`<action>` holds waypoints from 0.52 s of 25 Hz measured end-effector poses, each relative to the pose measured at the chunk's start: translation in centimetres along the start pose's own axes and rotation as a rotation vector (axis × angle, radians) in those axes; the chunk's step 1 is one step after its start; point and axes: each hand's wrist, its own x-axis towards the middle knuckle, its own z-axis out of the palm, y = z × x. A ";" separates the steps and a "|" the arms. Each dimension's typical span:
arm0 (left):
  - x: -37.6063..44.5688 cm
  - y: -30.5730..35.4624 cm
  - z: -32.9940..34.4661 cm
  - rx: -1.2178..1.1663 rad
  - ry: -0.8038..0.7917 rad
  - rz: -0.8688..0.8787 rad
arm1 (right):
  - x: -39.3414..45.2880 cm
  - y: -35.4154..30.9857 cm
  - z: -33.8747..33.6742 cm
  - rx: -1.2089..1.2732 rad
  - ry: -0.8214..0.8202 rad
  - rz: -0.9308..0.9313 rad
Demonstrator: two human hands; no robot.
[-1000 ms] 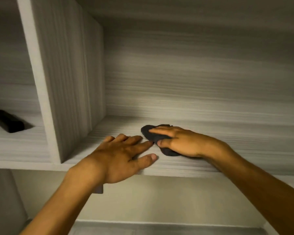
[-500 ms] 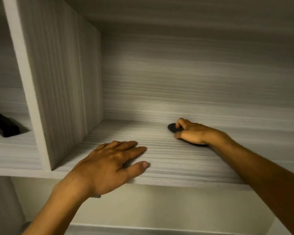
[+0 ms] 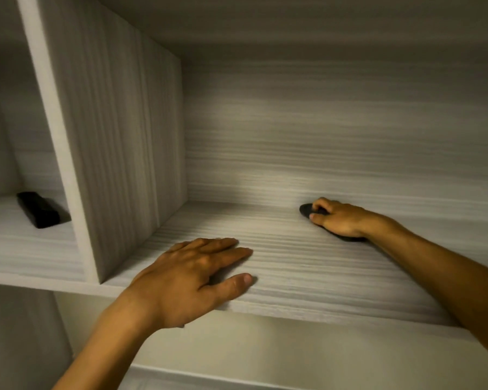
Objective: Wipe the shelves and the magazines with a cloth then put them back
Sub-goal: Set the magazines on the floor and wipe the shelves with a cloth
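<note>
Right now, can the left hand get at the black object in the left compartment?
Probably not directly: the upright divider stands between the left hand, flat on the shelf, and the black object. It would have to go around the divider's front edge.

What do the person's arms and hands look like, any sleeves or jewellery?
Both forearms are bare as far as the frame shows, with no sleeves in view. The left hand and right hand wear no gloves, rings, watch or bracelet that can be seen.

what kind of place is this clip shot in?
Probably indoors at a built-in shelving unit or cupboard, likely in a home. Pale wood-grain shelf, upright divider splitting compartments, right hand wiping with a dark cloth.
</note>
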 end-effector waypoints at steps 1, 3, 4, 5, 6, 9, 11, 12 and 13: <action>-0.1 -0.1 0.0 -0.001 0.039 0.006 | 0.5 -1.1 0.4 -0.029 -0.008 -0.019; -0.4 -0.3 0.2 0.007 0.161 0.038 | 0.6 -5.2 1.1 -0.004 -0.004 -0.085; -0.5 -0.3 0.2 0.022 0.228 0.059 | -0.1 -7.3 1.5 0.046 0.003 -0.169; -0.6 -0.4 0.3 0.031 0.270 0.071 | -1.2 -8.9 2.1 0.093 0.001 -0.274; -0.7 -0.4 0.3 0.035 0.286 0.079 | -2.4 -9.9 2.5 0.140 -0.003 -0.367; -1.2 -1.1 0.0 0.059 0.292 0.097 | -2.4 -8.4 1.9 0.270 -0.009 -0.411; -2.1 -2.4 -0.4 0.118 0.313 0.093 | -0.5 -6.4 1.4 0.255 0.006 -0.317; -2.7 -3.0 -0.6 0.137 0.322 0.079 | 0.5 -6.0 1.2 0.212 0.013 -0.275; -3.2 -3.6 -0.7 0.144 0.329 0.062 | 1.3 -6.2 1.2 0.170 0.016 -0.250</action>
